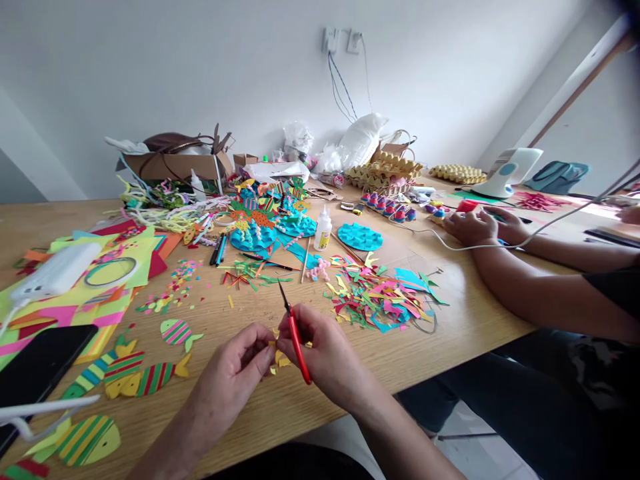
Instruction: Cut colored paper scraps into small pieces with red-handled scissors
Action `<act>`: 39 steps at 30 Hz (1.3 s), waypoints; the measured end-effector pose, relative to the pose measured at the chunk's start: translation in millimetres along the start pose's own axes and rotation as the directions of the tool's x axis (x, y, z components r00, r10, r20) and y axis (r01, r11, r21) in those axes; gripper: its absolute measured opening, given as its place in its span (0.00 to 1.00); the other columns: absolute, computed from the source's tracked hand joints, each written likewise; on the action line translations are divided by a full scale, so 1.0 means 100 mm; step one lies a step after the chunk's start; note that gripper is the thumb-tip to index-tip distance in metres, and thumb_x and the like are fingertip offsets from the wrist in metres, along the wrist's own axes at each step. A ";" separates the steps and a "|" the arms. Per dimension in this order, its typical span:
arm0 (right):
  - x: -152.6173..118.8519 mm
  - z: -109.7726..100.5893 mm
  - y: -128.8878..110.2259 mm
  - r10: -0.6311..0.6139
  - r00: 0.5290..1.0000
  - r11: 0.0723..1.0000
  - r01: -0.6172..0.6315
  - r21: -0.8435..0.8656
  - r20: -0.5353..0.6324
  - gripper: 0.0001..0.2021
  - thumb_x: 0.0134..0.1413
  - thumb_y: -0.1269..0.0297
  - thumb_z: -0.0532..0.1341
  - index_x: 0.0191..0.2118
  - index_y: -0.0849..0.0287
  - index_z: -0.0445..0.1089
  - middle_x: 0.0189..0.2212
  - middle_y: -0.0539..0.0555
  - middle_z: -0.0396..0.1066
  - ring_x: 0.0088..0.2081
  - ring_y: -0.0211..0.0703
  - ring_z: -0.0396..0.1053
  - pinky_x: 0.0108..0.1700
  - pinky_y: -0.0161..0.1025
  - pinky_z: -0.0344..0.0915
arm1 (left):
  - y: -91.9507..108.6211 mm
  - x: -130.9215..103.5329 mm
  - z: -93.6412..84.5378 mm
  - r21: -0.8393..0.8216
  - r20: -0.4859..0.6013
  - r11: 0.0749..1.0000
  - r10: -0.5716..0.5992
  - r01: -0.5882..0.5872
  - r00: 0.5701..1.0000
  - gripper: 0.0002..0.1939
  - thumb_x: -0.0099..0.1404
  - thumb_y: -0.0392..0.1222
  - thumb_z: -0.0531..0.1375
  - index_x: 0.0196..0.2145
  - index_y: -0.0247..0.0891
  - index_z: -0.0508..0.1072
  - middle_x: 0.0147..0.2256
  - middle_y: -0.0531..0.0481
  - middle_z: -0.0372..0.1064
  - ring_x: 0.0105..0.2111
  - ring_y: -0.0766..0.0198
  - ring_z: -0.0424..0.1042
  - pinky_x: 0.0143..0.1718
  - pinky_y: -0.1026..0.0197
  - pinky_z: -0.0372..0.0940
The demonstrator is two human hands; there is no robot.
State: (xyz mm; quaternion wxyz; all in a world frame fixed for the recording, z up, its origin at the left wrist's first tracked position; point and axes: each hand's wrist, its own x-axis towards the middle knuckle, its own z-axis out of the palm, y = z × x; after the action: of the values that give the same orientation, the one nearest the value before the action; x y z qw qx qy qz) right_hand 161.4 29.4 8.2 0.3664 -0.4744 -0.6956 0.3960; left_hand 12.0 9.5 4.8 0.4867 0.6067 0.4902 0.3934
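Observation:
My right hand is closed around a pair of scissors with red handles. The dark pointed blades face up and away from me, pressed together. Close beside it, my left hand is pinched at the fingertips, where a small piece of yellow paper shows, partly hidden. Yellow paper scraps lie on the table under and between both hands. To the left are striped paper fish, among them a pink-and-green one, a red-and-green one and a yellow-and-green one.
Coloured paper offcuts are heaped ahead to the right. Behind them stand a glue bottle and a blue egg-carton disc. A phone and paper sheets lie left. Another person's hands work at right.

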 end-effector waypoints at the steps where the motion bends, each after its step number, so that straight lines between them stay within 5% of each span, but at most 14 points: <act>1: 0.00 0.00 0.00 0.004 1.000 1.000 -0.004 0.011 0.006 0.04 0.45 0.74 0.59 0.27 0.60 0.62 0.22 0.45 0.63 0.24 0.33 0.59 0.25 0.29 0.52 | 0.00 0.00 0.00 0.011 0.004 1.000 0.011 -0.011 1.000 0.06 0.58 0.39 0.55 0.25 0.38 0.69 0.20 0.56 0.59 0.22 0.66 0.60 0.23 0.67 0.57; 12: -0.31 -0.03 -0.06 0.022 0.998 0.983 -0.011 -0.183 0.059 0.13 0.49 0.61 0.58 0.23 0.58 0.54 0.18 0.43 0.53 0.20 0.32 0.50 0.22 0.29 0.46 | -0.01 -0.05 0.04 -0.243 -0.181 0.968 0.015 -0.059 0.983 0.07 0.60 0.40 0.56 0.26 0.39 0.69 0.22 0.56 0.63 0.25 0.66 0.63 0.28 0.67 0.61; 39: -0.32 0.05 0.10 -0.032 0.999 0.969 0.037 -0.245 0.024 0.20 0.48 0.50 0.59 0.20 0.58 0.53 0.15 0.43 0.50 0.19 0.30 0.45 0.21 0.29 0.42 | -0.06 -0.06 0.06 -0.270 -0.111 0.961 0.036 -0.065 0.993 0.06 0.61 0.37 0.56 0.27 0.40 0.70 0.24 0.58 0.65 0.27 0.69 0.65 0.29 0.71 0.61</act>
State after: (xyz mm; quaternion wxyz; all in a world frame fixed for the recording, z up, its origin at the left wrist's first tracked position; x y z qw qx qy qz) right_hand 169.9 0.7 -6.9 0.3046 -0.5000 -0.7510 0.3052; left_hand 15.1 3.1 -2.8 0.5290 0.5245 0.4406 0.5009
